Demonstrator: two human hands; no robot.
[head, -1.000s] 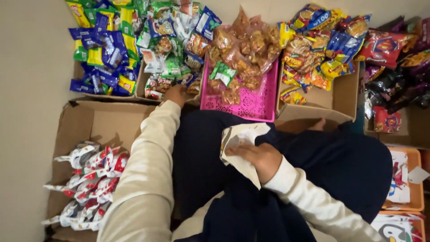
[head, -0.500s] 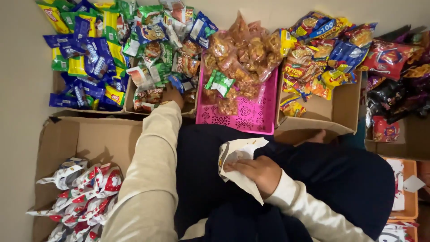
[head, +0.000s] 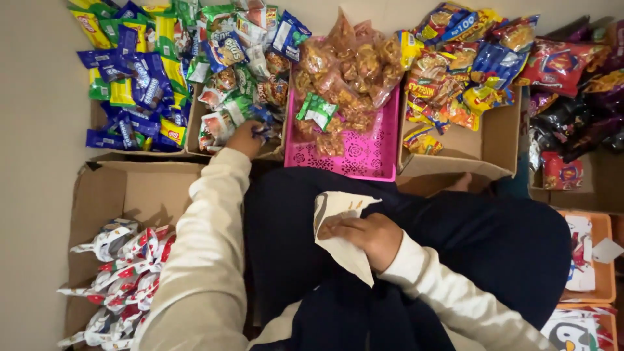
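My left hand [head: 246, 138] reaches forward into a cardboard box [head: 273, 153] of mixed small snack packets and closes on a blue-and-white packet [head: 263, 132]. On my lap, over dark clothing, my right hand [head: 365, 236] holds a cream paper bag [head: 339, 253] with its mouth pointing toward the boxes. Both arms wear cream sleeves.
A pink perforated tray [head: 364, 156] of clear-bagged fried snacks sits ahead. Left of it a box holds blue, yellow and green packets [head: 133, 84]. To the right, a box of orange and blue chip bags [head: 455, 71]. Red-and-white packets [head: 123, 273] fill a box at lower left. An orange tray [head: 601, 260] stands right.
The view has shifted, so the boxes sit lower in frame. My left hand stays in the mixed packet box and has gripped a blue packet. My right hand keeps the bag on my lap.
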